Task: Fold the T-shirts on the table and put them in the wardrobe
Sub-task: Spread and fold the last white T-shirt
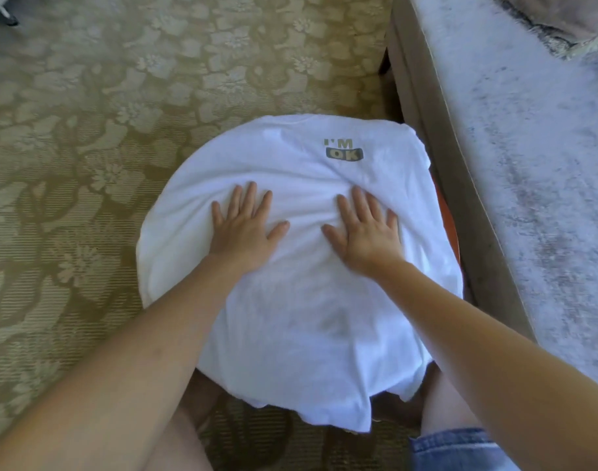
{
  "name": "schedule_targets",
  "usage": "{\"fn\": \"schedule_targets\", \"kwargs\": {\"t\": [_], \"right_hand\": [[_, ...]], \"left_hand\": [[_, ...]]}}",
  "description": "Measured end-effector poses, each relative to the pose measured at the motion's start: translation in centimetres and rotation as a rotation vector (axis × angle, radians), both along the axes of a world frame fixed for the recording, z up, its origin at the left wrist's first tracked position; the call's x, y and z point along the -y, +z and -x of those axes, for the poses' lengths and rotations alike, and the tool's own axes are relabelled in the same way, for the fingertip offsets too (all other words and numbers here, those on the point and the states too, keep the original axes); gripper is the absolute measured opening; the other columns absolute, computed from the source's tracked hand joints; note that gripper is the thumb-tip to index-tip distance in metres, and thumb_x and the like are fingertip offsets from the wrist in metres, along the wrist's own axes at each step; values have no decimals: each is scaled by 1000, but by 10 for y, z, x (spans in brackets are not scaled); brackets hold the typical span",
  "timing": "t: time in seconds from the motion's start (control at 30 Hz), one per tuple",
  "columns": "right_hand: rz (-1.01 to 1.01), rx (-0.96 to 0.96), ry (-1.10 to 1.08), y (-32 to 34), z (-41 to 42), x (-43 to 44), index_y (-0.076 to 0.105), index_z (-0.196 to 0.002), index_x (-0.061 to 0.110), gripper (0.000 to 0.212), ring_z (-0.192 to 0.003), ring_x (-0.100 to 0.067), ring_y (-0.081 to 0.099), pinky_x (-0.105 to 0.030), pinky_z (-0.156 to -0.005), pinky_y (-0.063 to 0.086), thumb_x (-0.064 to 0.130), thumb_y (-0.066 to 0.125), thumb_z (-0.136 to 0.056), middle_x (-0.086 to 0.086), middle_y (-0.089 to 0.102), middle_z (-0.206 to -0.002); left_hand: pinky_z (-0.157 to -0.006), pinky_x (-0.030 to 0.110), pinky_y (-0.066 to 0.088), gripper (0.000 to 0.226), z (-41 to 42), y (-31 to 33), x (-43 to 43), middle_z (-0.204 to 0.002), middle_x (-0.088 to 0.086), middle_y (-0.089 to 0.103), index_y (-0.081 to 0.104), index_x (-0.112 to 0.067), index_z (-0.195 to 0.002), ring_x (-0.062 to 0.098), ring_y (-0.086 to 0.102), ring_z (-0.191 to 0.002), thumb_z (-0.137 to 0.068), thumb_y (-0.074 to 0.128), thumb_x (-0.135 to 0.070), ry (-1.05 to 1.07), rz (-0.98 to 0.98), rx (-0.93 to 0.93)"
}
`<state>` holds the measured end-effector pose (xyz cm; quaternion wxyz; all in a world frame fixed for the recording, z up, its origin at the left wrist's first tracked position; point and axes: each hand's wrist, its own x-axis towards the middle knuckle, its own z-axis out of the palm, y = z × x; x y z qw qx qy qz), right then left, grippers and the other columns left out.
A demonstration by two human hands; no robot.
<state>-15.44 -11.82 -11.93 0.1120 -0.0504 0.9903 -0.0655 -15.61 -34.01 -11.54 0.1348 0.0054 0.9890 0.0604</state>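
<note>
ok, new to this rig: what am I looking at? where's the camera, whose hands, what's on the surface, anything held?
No robot here: a person works with bare hands. The single picture comes from a wide-angle camera worn on the person's head, looking forward and down. A white T-shirt with an "I'M OK" print is draped over a small round table, seen only as an orange edge at right. The left hand and right hand lie flat on the shirt, fingers spread, pressing it; nothing is gripped. Underneath is a floral rug; at right stands furniture with a pale cover.
</note>
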Motion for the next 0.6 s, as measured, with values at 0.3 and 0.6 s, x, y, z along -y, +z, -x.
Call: {"fn": "schedule_targets", "kwargs": {"t": [0.3, 0.6], "right_hand": [[7, 155, -50, 10, 73, -11, -4, -155, 28, 75, -149, -23, -16, -55, -118, -6, 67, 18, -95, 1, -17, -162], [184, 102, 74, 60, -49, -39, 32, -151, 25, 61, -149, -20, 10, -53, -117, 8, 49, 47, -97, -1, 14, -162]], "left_hand": [[-119, 50, -5, 69, -13, 26, 0, -163, 1, 2, 12, -29, -156, 21, -6, -150, -97, 33, -58, -71, -143, -177], [-116, 60, -4, 85, -54, 20, -23, -161, -5, -22, -5, -33, -155, 22, -18, -149, -89, 27, -75, -70, -2, 192]]}}
